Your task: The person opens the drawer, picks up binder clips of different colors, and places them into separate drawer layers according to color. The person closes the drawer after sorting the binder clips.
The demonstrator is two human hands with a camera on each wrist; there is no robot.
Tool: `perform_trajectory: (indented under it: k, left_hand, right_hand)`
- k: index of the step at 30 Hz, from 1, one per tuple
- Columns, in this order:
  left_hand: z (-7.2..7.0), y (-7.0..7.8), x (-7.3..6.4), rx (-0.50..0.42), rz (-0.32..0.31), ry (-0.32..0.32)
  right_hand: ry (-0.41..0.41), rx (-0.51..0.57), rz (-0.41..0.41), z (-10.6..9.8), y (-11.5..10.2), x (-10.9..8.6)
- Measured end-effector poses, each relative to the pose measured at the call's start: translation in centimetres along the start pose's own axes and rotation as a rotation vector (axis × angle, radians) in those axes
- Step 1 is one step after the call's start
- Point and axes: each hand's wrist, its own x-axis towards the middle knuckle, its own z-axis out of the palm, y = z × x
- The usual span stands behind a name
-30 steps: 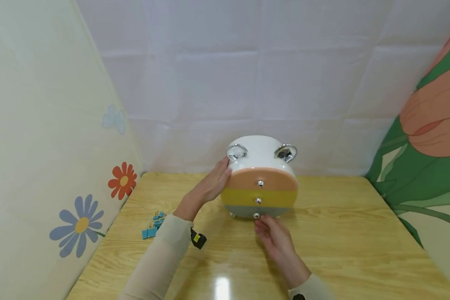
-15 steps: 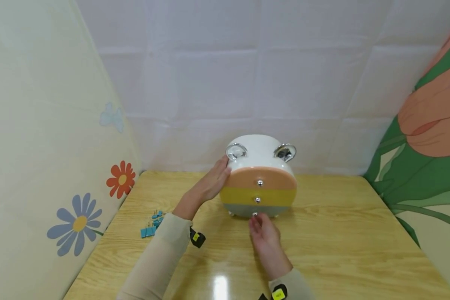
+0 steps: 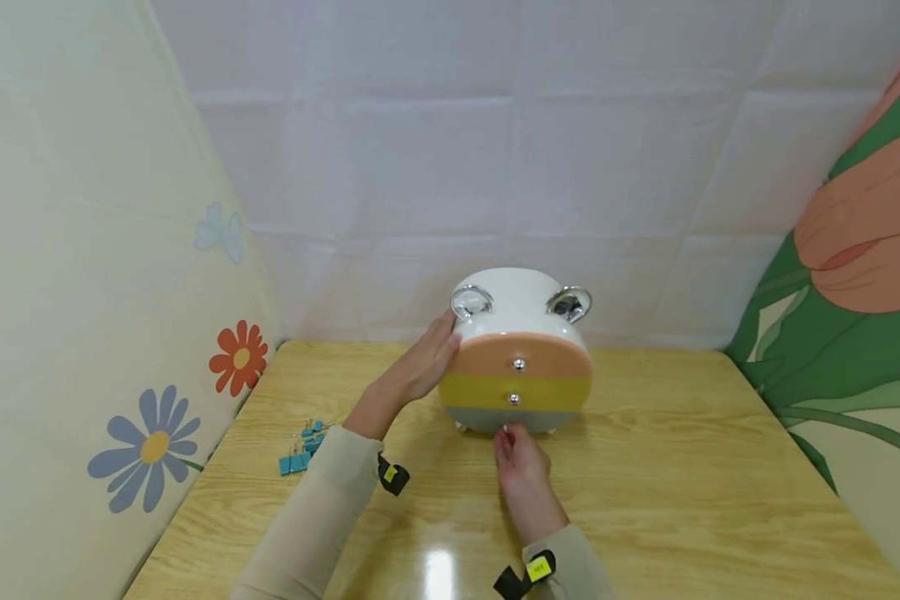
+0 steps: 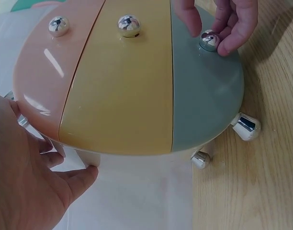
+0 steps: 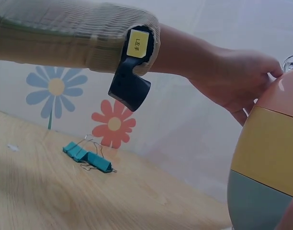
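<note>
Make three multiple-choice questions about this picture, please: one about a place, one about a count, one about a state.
1. Where do the blue binder clips lie?
A. on the table, to the left of the drawer box
B. on top of the drawer box
C. in the right hand

2. How many drawer fronts does the drawer box show?
A. two
B. three
C. five

3. What does the right hand do at the bottom knob?
A. hovers far from it
B. pinches it
C. lies flat on the table

Answers: 1 A, the clips sit on the table near the left sleeve. 2 B, one pink, one yellow and one grey front, each with a knob. 3 B, the left wrist view shows the fingertips closed around the knob, while the left hand rests on the box's side.
</note>
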Motion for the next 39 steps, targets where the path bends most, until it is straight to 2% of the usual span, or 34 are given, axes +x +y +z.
perform_trajectory:
  k: [15, 22, 30, 39]
  left_hand:
    - [-0.1, 0.0, -0.1, -0.004, 0.002, -0.006]
    - [0.0, 0.0, 0.0, 0.013, 0.005, -0.003]
    - [-0.1, 0.2, -0.1, 0.005, -0.02, -0.017]
    - [-0.1, 0.2, -0.1, -0.006, -0.007, -0.003]
  right_hand:
    - [0.051, -0.017, -0.048, 0.2, 0.9, 0.8]
    - [0.035, -0.033, -0.052, 0.1, 1.1, 0.9]
    - [0.033, -0.031, -0.069, -0.2, 1.1, 0.8]
    - [0.033, -0.04, -0.104, -0.1, 1.1, 0.9]
